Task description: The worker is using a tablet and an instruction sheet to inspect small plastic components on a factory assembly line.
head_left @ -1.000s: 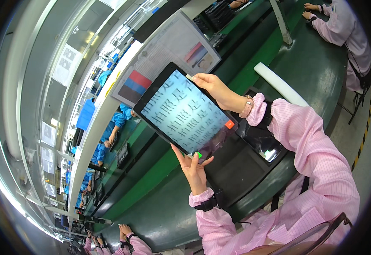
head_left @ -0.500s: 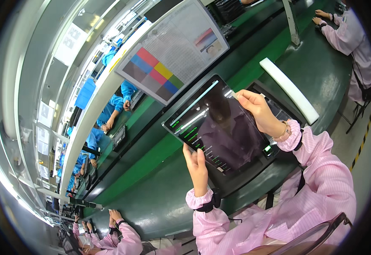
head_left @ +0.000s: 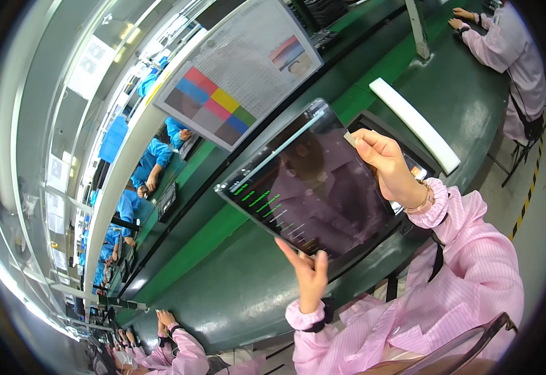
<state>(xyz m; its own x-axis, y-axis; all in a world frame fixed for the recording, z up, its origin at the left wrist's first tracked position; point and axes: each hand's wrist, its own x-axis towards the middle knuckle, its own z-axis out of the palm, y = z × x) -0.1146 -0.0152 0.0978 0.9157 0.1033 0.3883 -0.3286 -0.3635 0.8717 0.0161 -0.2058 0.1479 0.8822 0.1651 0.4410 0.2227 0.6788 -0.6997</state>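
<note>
Tablet (head_left: 323, 187) is slanting above the bench (head_left: 229, 300), apparently for viewing; the right hand (head_left: 385, 165) is pinching its edge by a pale tab (head_left: 349, 139), the left hand (head_left: 309, 278), spread, is bracing its lower edge.

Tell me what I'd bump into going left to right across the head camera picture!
Blue rectangular panel → dark-screened tablet → long white bar → black-and-yellow floor stripe.
</note>
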